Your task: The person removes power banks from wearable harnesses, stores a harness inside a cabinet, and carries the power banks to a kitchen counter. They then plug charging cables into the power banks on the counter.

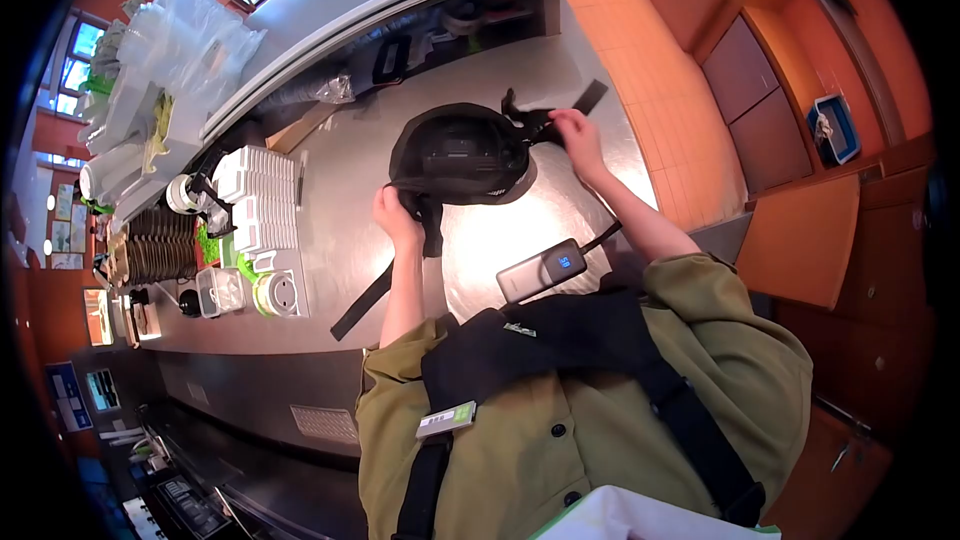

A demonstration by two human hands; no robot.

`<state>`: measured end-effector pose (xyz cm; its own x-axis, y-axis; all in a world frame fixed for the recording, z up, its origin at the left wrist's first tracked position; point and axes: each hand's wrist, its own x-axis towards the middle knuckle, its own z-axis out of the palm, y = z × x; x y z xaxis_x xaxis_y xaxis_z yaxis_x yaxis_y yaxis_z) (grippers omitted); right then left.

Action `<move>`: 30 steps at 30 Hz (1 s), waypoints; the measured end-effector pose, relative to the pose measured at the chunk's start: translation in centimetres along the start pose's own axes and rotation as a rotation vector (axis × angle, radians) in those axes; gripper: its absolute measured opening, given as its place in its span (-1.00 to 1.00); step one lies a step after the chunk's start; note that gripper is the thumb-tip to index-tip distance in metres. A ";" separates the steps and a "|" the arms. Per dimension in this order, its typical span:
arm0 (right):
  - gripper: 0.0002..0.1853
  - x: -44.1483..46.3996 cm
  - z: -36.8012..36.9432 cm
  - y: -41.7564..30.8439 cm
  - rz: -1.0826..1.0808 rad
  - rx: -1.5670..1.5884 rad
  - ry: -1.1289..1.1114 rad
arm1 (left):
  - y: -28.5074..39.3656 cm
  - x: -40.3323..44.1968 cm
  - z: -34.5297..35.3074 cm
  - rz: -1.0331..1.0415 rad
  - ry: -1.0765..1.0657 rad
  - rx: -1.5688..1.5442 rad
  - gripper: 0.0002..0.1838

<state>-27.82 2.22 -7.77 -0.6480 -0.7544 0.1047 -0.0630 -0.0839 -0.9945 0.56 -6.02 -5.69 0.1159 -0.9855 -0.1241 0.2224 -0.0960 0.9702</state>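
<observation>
A black, rounded fabric pouch with straps [460, 152] lies on the steel counter; it could also be a cap, and its inside looks dark. At its lower left edge, my left hand [398, 220] is closed on the fabric beside a hanging strap [362, 300]. My right hand [580, 145] pinches the strap on the right side, whose loose end [591, 96] sticks out past the fingers. Nearer my body, a grey power bank [541, 271] with a lit display and a black cable rests at an angle, touched by neither hand.
White stacked containers [262, 200] stand on the counter's left, with brown stacked trays [160, 248], a clear tub [220, 292] and plastic bags [195, 35] about them. A raised shelf [400, 5] runs along the back. Right of the counter are a wooden floor [660, 70] and a blue bin [835, 130].
</observation>
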 end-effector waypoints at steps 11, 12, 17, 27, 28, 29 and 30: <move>-0.41 -4.2 0.7 -2.2 -0.363 -0.856 -0.676 | -2.4 0.3 -2.5 0.015 0.080 0.048 -0.85; -0.41 -4.1 1.2 -2.2 -0.356 -0.924 -0.686 | -2.2 0.1 -2.4 0.004 0.103 0.043 -0.88; -0.44 -2.5 3.0 -1.2 -0.362 -1.046 -0.679 | -2.9 -0.1 -4.1 -0.160 0.008 0.138 -0.79; -0.66 -1.8 4.2 0.2 -0.595 -1.133 -0.756 | -1.8 1.9 -6.5 -0.926 -0.276 -0.663 -0.67; -0.67 -1.8 4.3 0.2 -0.600 -1.131 -0.750 | 1.0 -0.1 -3.8 -0.856 -0.111 -0.609 -0.66; -0.68 -1.7 4.2 0.2 -0.625 -1.109 -0.732 | 0.8 -0.2 -3.4 -0.838 -0.041 -0.691 -0.66; -0.69 -1.4 4.1 -0.2 -0.650 -1.089 -0.712 | 0.9 -0.1 -3.0 -0.818 0.027 -0.775 -0.66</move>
<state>-23.81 0.60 -7.65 0.2051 -0.9604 0.1888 -0.9358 -0.2489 -0.2496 3.69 -5.55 -5.42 -0.3212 -0.6618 -0.6774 0.7811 -0.5896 0.2057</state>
